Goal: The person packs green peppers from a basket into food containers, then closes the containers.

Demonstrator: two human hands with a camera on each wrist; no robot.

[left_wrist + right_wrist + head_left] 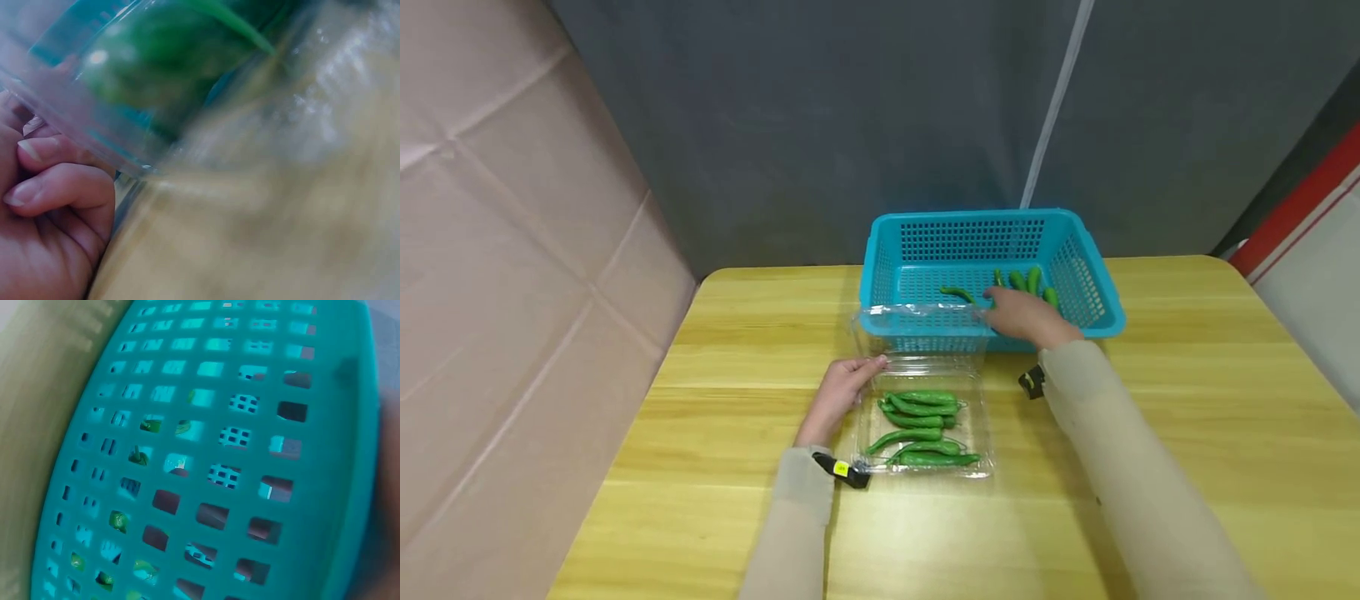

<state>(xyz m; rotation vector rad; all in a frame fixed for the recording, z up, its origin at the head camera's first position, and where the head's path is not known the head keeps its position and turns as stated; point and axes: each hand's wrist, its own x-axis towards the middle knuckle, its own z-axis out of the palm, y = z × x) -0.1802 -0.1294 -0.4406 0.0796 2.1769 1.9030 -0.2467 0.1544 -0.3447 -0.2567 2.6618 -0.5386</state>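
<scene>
At the left side of a clear plastic clamshell box point(985, 433), my left hand point(841, 390) grips its edge by the hinge. The left wrist view shows the fingers point(75, 194) curled against the clear plastic. Several green chili peppers point(917, 421) lie crosswise in the box, whose lid point(917, 321) stands raised at the far side. My right hand point(1026, 317) reaches over the near rim into a blue basket point(887, 250), fingertips down among more chili peppers point(1033, 279). One curved chili pepper point(957, 292) lies just left of these fingers. Whether they hold a pepper, I cannot tell.
The basket stands near the back of the wooden table point(745, 333), just behind the raised lid, which overlaps its front in the head view. A dark panel point(820, 133) rises behind the table. A pale wall covering point(512, 292) is on the left.
</scene>
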